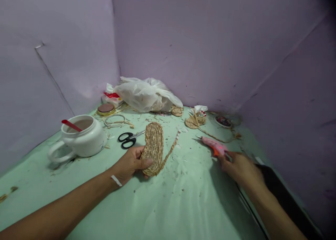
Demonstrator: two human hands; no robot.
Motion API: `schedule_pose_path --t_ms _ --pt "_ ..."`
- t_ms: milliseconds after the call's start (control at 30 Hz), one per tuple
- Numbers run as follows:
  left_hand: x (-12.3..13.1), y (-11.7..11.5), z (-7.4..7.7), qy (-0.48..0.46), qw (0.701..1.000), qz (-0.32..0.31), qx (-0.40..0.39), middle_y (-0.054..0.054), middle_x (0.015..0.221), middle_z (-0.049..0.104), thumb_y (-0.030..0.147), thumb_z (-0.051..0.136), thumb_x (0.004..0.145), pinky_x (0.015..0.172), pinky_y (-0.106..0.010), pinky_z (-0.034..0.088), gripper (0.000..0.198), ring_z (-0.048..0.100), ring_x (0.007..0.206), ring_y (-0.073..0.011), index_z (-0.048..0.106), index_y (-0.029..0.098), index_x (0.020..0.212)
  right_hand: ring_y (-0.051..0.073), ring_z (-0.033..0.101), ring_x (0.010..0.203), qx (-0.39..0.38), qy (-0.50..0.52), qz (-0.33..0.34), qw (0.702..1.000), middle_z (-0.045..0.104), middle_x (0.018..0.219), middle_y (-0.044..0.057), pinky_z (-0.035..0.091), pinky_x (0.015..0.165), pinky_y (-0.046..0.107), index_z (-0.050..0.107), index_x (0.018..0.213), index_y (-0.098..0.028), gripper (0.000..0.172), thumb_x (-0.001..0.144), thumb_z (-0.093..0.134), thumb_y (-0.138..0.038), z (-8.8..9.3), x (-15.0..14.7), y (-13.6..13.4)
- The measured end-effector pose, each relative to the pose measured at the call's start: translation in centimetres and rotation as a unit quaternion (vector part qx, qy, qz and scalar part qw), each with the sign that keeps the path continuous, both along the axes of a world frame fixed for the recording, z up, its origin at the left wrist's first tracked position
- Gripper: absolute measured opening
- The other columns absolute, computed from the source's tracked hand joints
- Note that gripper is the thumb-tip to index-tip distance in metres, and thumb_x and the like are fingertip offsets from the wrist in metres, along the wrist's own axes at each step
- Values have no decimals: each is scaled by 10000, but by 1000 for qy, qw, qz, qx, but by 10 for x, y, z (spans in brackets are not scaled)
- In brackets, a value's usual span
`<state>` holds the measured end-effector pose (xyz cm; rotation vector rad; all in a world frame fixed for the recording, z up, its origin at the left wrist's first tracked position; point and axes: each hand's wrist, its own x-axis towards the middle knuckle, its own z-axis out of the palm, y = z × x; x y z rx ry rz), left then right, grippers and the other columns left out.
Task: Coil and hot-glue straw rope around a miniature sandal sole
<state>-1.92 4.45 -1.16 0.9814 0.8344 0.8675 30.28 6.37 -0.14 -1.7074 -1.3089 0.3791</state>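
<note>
My left hand (135, 164) grips the lower end of an oval coiled piece of braided straw (154, 142), thumb on top. From its lower right side a loose tail of braid (171, 150) sticks up, with a whitish tip. My right hand (238, 168) is closed on the rear of a pink glue gun (214, 144) with an orange trigger. The gun's nozzle points left, apart from the straw piece. Black-handled scissors (128, 139) lie just behind my left hand, their blade tips reaching the straw piece's edge.
At left stands a white mug (86, 138) with a red stick in it. A white plastic bag (147, 94) rests at the back wall. Behind the glue gun lie straw coils (192, 122) and a small dish (223, 121). A round tin (106, 109) sits at back left. Straw scraps litter the green tabletop (178, 205).
</note>
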Motion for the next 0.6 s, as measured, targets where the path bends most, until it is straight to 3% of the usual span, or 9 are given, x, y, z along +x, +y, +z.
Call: schedule_pose_path --t_ms 67,100,167,233,333,467,600 --pt "0 -1 0 1 1000 -16 -7 -22 640 593 371 781 574 412 -188 427 393 511 503 -93 587 99 783 163 497 545 -24 -64 2 998 639 723 76 319 432 255 695 600 -195 128 535 728 -299 11 -17 -11" --pt "0 -1 0 0 1000 -24 -9 -21 636 589 369 778 578 415 -191 426 386 509 499 -93 588 100 778 174 526 582 -40 -43 39 997 660 779 82 362 467 272 715 678 -200 172 584 699 -342 16 -30 -17" --pt "1 -3 0 1 999 -41 -13 -24 635 588 361 774 582 429 -197 425 374 511 502 -96 594 97 776 185 575 621 -103 93 159 977 683 776 79 434 536 298 718 813 -186 278 625 677 -388 18 -62 -32" --pt "1 -4 0 3 999 -49 -15 -34 661 601 342 774 584 454 -199 424 377 524 523 -100 610 89 809 169 596 648 -147 227 258 928 689 838 74 459 560 283 692 898 -177 328 621 704 -353 13 -91 -43" --pt "2 -5 0 -3 998 -56 -21 -52 719 627 313 778 577 483 -201 422 427 553 569 -115 625 83 902 115 549 579 -128 313 271 901 653 743 25 435 530 237 665 829 -166 277 590 741 -282 1 -116 -51" --pt "4 -4 0 -12 998 -63 -18 -69 770 653 291 776 576 602 -270 477 464 604 675 -167 628 83 963 103 517 572 -91 341 231 907 597 663 -13 410 513 216 639 766 -168 247 568 759 -256 -6 -120 -50" --pt "5 -3 -2 -8 998 -63 -12 -63 760 658 286 779 572 670 -315 494 452 619 702 -184 635 79 947 104 510 543 -98 339 238 905 589 629 -19 402 495 219 641 735 -168 233 554 761 -252 -5 -123 -52"
